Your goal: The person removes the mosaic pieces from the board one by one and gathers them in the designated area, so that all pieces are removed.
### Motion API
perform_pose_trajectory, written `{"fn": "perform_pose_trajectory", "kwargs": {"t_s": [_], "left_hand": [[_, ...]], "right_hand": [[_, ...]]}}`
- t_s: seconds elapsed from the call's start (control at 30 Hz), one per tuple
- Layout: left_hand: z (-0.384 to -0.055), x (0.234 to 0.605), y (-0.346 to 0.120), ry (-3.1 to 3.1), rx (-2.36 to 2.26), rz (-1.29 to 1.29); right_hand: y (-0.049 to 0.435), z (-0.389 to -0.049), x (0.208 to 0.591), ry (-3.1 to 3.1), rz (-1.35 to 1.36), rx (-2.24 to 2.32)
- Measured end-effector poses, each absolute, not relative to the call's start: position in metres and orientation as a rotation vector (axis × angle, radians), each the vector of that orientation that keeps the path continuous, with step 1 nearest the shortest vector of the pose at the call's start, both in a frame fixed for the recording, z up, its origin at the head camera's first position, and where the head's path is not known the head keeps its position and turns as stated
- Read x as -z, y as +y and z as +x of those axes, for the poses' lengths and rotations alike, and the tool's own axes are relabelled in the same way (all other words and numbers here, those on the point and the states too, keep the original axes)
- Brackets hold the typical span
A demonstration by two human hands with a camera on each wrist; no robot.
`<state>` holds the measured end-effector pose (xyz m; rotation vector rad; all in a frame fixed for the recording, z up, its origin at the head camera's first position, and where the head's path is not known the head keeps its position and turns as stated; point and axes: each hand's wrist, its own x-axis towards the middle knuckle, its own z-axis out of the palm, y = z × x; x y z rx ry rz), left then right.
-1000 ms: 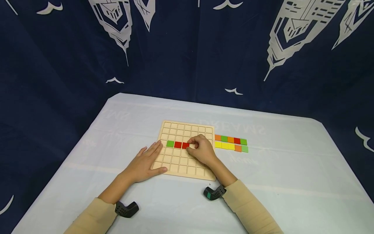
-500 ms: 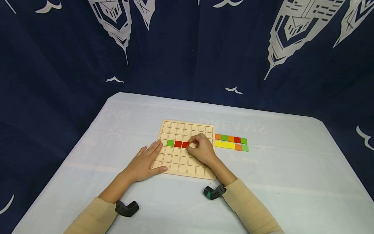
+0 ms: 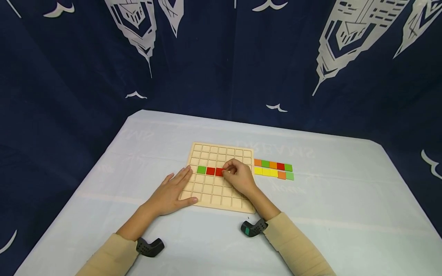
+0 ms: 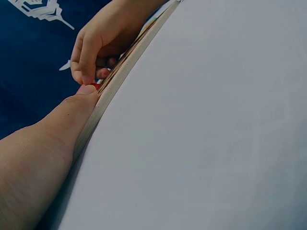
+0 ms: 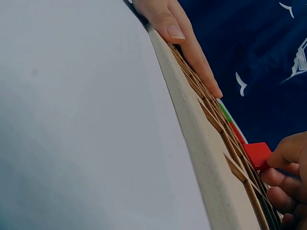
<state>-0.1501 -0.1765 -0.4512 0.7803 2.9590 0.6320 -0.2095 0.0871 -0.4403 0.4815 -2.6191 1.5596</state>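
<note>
A wooden grid board (image 3: 206,188) lies on the table. My left hand (image 3: 170,194) rests on its left edge, fingers extended and thumb spread toward the near edge. With thumb and fingers, my right hand (image 3: 240,178) pinches a red square tile (image 5: 258,154) over the middle of the board. That tile stands tilted in the right wrist view, one edge down at the grid. To its left in the same row lie another red tile (image 3: 210,171) and a green tile (image 3: 201,170). The right fingers cover the held tile's right side in the head view.
Right of the board, two rows of loose tiles lie on the white-covered table (image 3: 345,199): an upper mixed row (image 3: 272,165) and a lower row (image 3: 266,172) with yellow, orange and green. A dark blue patterned curtain (image 3: 207,76) hangs behind the table.
My right thumb has shifted slightly up and closer to the forefinger at the red tile's right edge. The left hand and the board stay put.
</note>
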Motion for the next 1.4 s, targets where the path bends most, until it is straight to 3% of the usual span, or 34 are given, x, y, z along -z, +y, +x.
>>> {"fn": "perform_pose_trajectory", "kwargs": {"t_s": [1.4], "left_hand": [[-0.149, 0.451, -0.176, 2.961, -0.635, 0.770]], "right_hand": [[0.116, -0.202, 0.429, -2.615, 0.432, -1.619]]}}
